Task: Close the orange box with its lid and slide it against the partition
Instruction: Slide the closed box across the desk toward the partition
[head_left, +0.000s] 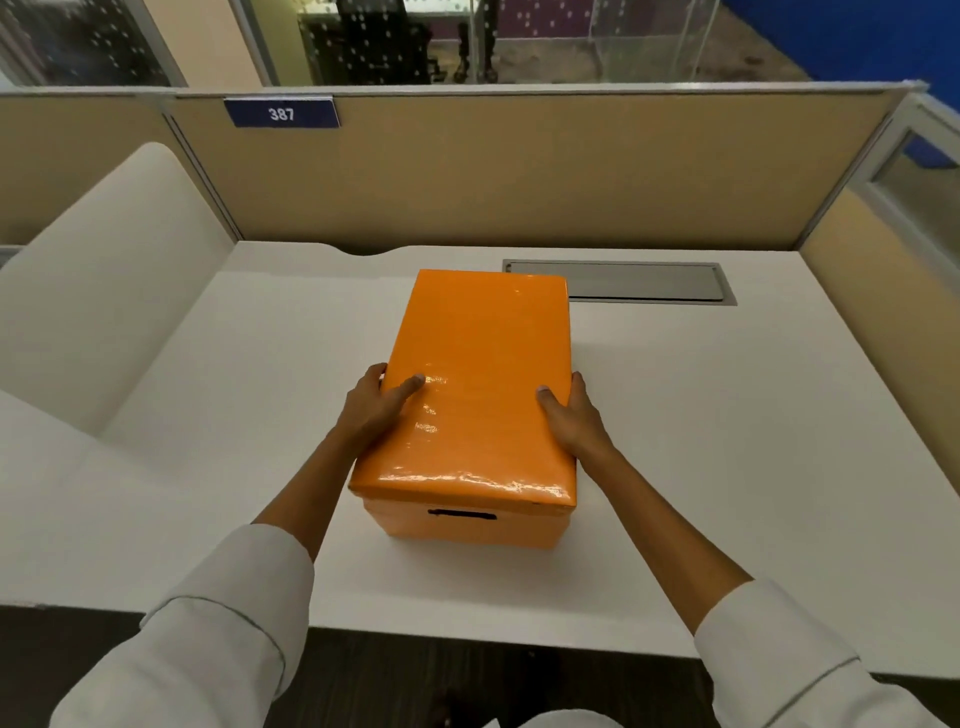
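The orange box (467, 527) stands in the middle of the white desk (727, 415), its front face showing a dark handle slot. A glossy orange lid (483, 364) sits on top and covers it fully. My left hand (376, 402) grips the lid's left edge, thumb lying on the top. My right hand (569, 413) grips the right edge in the same way. The beige partition (519, 171) rises at the desk's far edge; a strip of bare desk lies between it and the box.
A grey metal cable hatch (649, 282) is set into the desk behind the box's right side. A blue plate marked 387 (281, 113) hangs on the partition. A white curved side panel (104, 270) borders the left, another partition the right.
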